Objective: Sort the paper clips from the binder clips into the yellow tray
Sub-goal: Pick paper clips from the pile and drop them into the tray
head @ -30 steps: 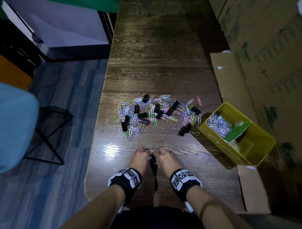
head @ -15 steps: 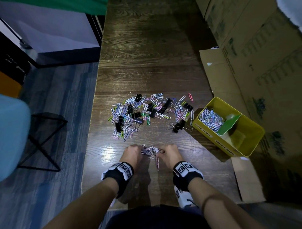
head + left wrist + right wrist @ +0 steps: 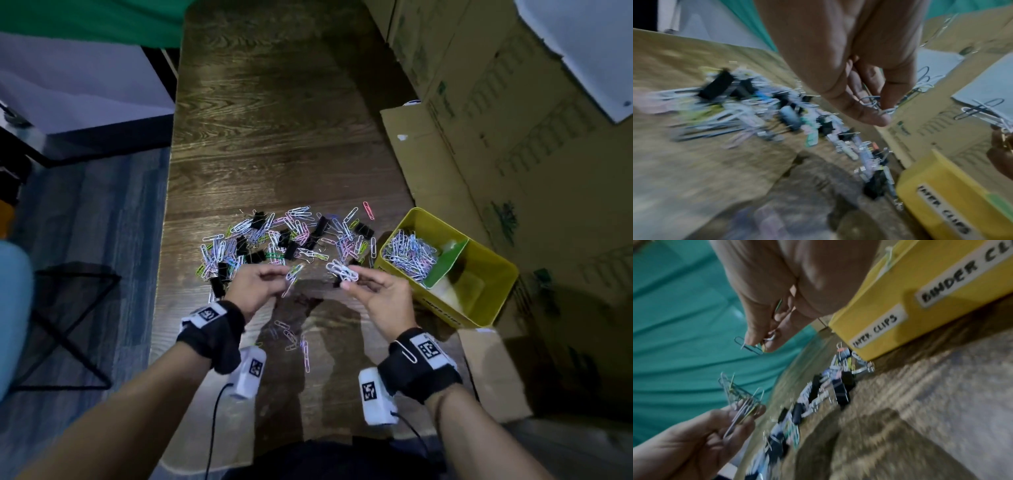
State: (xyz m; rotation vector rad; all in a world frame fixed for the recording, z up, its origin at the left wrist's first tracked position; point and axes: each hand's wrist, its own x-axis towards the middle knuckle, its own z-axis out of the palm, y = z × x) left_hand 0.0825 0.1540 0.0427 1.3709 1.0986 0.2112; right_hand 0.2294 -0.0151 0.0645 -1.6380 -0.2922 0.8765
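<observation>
Since the earlier frame both my hands came up off the table, each carrying a bunch: left hand (image 3: 255, 286) pinches paper clips (image 3: 292, 275) at centre frame, right hand (image 3: 378, 294) pinches another cluster (image 3: 342, 271) just left of the yellow tray (image 3: 493, 310). Clips are light, stiff, slippery wire that tangles, so I'd pinch mid-bunch. A few loose clips (image 3: 296, 342) lie lower centre, below my fingers.

The room is dim, and the wooden table (image 3: 274, 144) has a soft shine with dark arm shadows near the person. Both wrist pictures are smeared and fuzzy, and the head picture bends at its edges.
</observation>
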